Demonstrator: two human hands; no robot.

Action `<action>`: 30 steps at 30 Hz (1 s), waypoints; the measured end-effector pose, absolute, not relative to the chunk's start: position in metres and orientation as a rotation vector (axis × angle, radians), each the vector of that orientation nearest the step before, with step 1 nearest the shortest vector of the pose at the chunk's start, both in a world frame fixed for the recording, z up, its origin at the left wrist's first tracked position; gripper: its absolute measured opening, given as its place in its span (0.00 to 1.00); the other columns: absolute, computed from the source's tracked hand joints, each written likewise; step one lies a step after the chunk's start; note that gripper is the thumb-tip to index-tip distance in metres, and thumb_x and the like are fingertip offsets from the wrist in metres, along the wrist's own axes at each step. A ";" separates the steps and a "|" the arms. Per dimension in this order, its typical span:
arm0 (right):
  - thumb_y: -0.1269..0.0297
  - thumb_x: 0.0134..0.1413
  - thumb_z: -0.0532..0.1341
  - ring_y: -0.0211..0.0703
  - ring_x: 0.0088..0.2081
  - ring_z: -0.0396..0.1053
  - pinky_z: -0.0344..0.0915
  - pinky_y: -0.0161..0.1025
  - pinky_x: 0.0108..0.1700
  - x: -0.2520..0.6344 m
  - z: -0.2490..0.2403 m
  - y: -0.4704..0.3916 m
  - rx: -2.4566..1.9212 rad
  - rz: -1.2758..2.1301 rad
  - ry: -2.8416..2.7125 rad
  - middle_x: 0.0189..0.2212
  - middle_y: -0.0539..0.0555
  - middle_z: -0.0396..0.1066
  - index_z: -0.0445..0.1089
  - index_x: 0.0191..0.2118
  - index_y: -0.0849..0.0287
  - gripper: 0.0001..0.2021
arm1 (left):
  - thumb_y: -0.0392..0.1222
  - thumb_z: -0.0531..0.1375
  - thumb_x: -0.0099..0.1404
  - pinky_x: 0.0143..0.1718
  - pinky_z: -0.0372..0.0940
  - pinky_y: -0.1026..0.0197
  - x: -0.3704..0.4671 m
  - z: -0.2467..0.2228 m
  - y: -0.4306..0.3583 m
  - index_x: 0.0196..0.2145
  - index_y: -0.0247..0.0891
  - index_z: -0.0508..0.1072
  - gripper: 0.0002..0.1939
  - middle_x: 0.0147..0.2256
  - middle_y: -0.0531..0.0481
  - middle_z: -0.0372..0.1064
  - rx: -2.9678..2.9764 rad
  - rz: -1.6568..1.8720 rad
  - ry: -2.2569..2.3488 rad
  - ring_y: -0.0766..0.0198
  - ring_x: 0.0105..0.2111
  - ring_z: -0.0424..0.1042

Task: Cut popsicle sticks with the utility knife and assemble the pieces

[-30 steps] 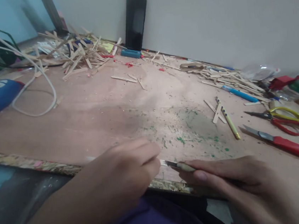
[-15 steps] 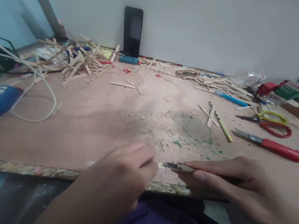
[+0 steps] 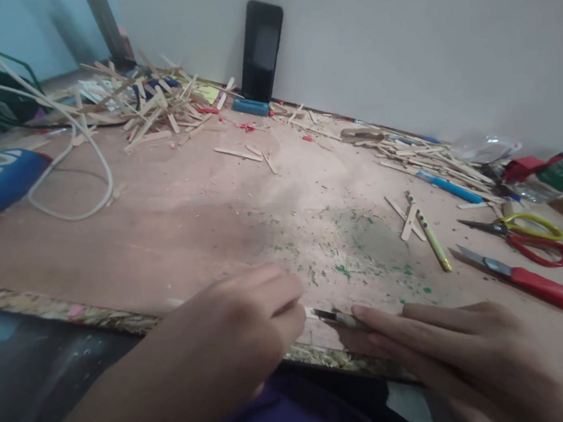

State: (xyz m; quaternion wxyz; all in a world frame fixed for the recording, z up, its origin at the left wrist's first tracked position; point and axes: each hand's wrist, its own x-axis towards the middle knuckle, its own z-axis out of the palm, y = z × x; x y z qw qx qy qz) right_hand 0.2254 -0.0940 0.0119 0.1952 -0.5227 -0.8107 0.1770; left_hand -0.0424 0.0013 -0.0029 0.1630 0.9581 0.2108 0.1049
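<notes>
The left hand (image 3: 257,314) is at the front edge of the table (image 3: 163,230), its fingers curled and pinched on a pale strip (image 3: 310,313), of which only a short end shows past the fingertips. The right hand (image 3: 457,347) grasps a small knife (image 3: 344,318), index finger laid along the handle, the dark blade pointing left at the strip's end; whether blade and strip touch is too small to tell. Green shavings (image 3: 343,271) lie scattered on the table just beyond the hands. To the right, a yellow rod with dark dots (image 3: 436,246) lies beside crossed craft sticks (image 3: 408,226). Further right are a red-handled knife (image 3: 554,291) and, just behind it, scissors (image 3: 499,228) with one yellow and one red handle. At the back, a black phone (image 3: 262,52) stands tilted in a blue stand (image 3: 250,108), to the right of a loose pile of sticks (image 3: 160,109); a white cable (image 3: 108,180) loops at the left
</notes>
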 end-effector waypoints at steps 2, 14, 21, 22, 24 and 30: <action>0.67 0.72 0.58 0.43 0.29 0.82 0.77 0.31 0.29 0.222 0.015 -0.092 -1.558 0.625 -2.162 0.35 0.55 0.85 0.79 0.58 0.50 0.17 | 0.20 0.56 0.59 0.37 0.63 0.59 -0.041 -0.001 0.002 0.40 0.41 0.73 0.19 0.39 0.52 0.71 2.731 0.228 0.560 0.59 0.37 0.69; 0.70 0.68 0.60 0.43 0.29 0.82 0.78 0.32 0.30 0.228 0.013 -0.095 -1.509 0.634 -2.192 0.37 0.53 0.85 0.76 0.62 0.45 0.21 | 0.22 0.58 0.60 0.34 0.62 0.56 -0.041 -0.001 0.004 0.40 0.39 0.74 0.16 0.39 0.50 0.70 2.771 0.263 0.503 0.57 0.37 0.68; 0.65 0.71 0.59 0.44 0.33 0.84 0.80 0.32 0.34 0.220 0.013 -0.095 -1.614 0.768 -2.079 0.38 0.53 0.85 0.80 0.57 0.50 0.16 | 0.21 0.58 0.60 0.35 0.63 0.56 -0.040 0.003 0.005 0.39 0.38 0.73 0.16 0.39 0.51 0.70 2.744 0.212 0.490 0.58 0.37 0.69; 0.62 0.71 0.59 0.45 0.34 0.84 0.80 0.32 0.35 0.215 0.016 -0.094 -1.668 0.836 -2.007 0.37 0.53 0.85 0.82 0.55 0.51 0.15 | 0.21 0.58 0.60 0.36 0.63 0.57 -0.040 0.002 0.005 0.39 0.38 0.73 0.16 0.39 0.51 0.70 2.736 0.226 0.488 0.58 0.38 0.69; 0.58 0.72 0.59 0.48 0.35 0.84 0.81 0.34 0.35 0.206 0.021 -0.091 -1.714 0.937 -1.924 0.35 0.51 0.85 0.84 0.51 0.51 0.15 | 0.20 0.57 0.61 0.37 0.63 0.57 -0.040 0.002 0.006 0.39 0.38 0.73 0.15 0.39 0.51 0.70 2.735 0.266 0.483 0.58 0.37 0.69; 0.55 0.70 0.60 0.49 0.28 0.83 0.80 0.36 0.28 0.202 0.026 -0.092 -1.700 0.777 -1.877 0.30 0.51 0.84 0.86 0.44 0.47 0.14 | 0.21 0.54 0.63 0.39 0.66 0.58 -0.043 -0.002 0.005 0.41 0.38 0.75 0.17 0.39 0.49 0.73 2.737 0.366 0.539 0.58 0.39 0.72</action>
